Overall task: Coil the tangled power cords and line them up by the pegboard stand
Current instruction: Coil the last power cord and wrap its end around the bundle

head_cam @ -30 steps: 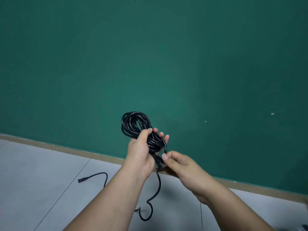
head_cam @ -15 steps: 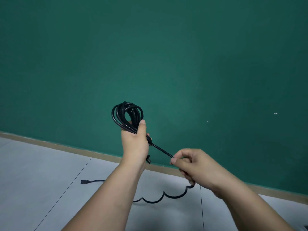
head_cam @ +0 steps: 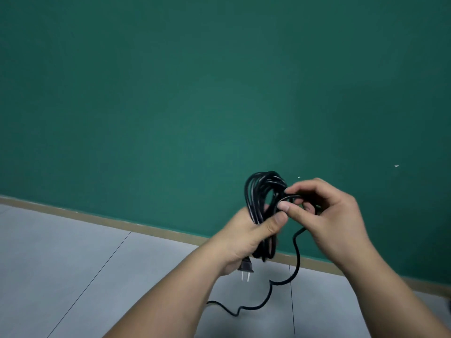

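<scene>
- Glossy black rubber power cord (head_cam: 253, 198), wound into an oval multi-strand coil, upright before a matte green wall (head_cam: 170, 93).
- Left hand (head_cam: 244, 240) grips the coil's lower half, thumb across the strands; black two-prong plug (head_cam: 246, 266) hangs below its heel.
- Right hand (head_cam: 329, 215) pinches one strand at the coil's top right; loose tail (head_cam: 297, 257) snakes down to the grey tiled floor (head_cam: 73, 264).
- Right hand stood apart half a second ago, strand taut; now against the coil.

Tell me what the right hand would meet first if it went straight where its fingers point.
Probably the coiled black cord held by the left hand: the right hand, its fingers pinching a strand, points left at it. Depth is unclear.
</scene>
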Available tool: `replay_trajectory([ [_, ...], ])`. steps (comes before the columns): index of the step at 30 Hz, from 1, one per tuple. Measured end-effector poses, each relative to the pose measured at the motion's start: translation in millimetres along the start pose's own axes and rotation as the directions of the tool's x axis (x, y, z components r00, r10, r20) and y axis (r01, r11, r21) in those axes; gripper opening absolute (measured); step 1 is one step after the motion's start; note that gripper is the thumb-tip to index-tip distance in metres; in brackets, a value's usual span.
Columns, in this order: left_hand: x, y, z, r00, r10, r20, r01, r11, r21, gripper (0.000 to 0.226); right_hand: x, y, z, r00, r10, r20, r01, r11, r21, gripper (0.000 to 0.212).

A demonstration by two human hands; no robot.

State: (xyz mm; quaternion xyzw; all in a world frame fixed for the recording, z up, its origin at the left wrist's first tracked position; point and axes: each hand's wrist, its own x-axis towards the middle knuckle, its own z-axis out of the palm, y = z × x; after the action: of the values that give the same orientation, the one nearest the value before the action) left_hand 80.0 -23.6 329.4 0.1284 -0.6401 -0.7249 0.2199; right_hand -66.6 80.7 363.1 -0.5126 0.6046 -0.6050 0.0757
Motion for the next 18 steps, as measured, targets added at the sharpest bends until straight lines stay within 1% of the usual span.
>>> replay_trajectory([
  [2, -0.1, -3.0, 6.0, 0.99, -0.089, 0.11, 0.102, 0.987, -0.126, 0.055, 1.5, -4.3, -3.7, 0.999, -0.038, -0.035, 0.038, 0.999, -0.001, 0.027],
  [3, -0.1, -4.6, 6.6, 0.982, -0.136, 0.134, 0.156, 0.976, -0.155, 0.061, 2.3, -7.3, -5.4, 0.996, -0.084, -0.03, 0.083, 0.996, -0.039, 0.029],
  [4, -1.0, -4.8, 6.7, 0.973, -0.182, 0.145, 0.204, 0.967, -0.151, 0.059, 2.6, -10.4, -6.6, 0.99, -0.143, -0.003, 0.142, 0.985, -0.1, 0.03],
  [5, -1.4, -7.1, 5.3, 0.962, -0.229, 0.148, 0.246, 0.963, -0.107, 0.052, 2.4, -12.6, -7.4, 0.978, -0.203, 0.043, 0.208, 0.963, -0.17, 0.03],
  [6, -2.6, -7.1, 4.5, 0.95, -0.276, 0.145, 0.283, 0.959, -0.028, 0.042, 1.8, -13.6, -7.5, 0.966, -0.241, 0.097, 0.257, 0.938, -0.232, 0.031],
  [7, -3.0, -8.7, 3.1, 0.94, -0.315, 0.134, 0.308, 0.949, 0.068, 0.032, 1.2, -13.1, -7.4, 0.96, -0.239, 0.145, 0.272, 0.92, -0.281, 0.033],
  [8, -4.2, -9.4, 2.0, 0.93, -0.344, 0.131, 0.323, 0.933, 0.16, 0.024, 0.9, -11.3, -7.0, 0.963, -0.202, 0.177, 0.251, 0.912, -0.325, 0.035],
  [10, -6.4, -12.6, 0.3, 0.901, -0.408, 0.146, 0.363, 0.894, 0.262, 0.017, 0.6, -3.9, -7.1, 0.977, -0.081, 0.198, 0.16, 0.891, -0.425, 0.04],
  [12, -9.4, -11.2, -0.1, 0.866, -0.466, 0.178, 0.41, 0.868, 0.279, 0.012, 1.4, 5.1, -10.9, 0.977, 0.07, 0.199, 0.043, 0.857, -0.513, 0.047],
  [13, -10.5, -10.4, -0.8, 0.853, -0.484, 0.195, 0.428, 0.863, 0.269, 0.01, 1.8, 8.0, -13.5, 0.967, 0.157, 0.201, -0.031, 0.854, -0.519, 0.05],
  [14, -11.9, -8.5, -1.9, 0.839, -0.498, 0.219, 0.447, 0.86, 0.246, 0.007, 2.0, 10.0, -16.0, 0.947, 0.244, 0.211, -0.117, 0.868, -0.482, 0.051],
  [16, -14.1, -5.1, -5.5, 0.818, -0.504, 0.278, 0.472, 0.863, 0.179, 0.005, 2.3, 11.6, -18.5, 0.89, 0.374, 0.26, -0.298, 0.909, -0.29, 0.05],
  [18, -15.4, -3.0, -10.0, 0.801, -0.501, 0.328, 0.488, 0.863, 0.127, 0.007, 3.5, 12.8, -18.9, 0.869, 0.412, 0.275, -0.405, 0.91, -0.085, 0.045],
])
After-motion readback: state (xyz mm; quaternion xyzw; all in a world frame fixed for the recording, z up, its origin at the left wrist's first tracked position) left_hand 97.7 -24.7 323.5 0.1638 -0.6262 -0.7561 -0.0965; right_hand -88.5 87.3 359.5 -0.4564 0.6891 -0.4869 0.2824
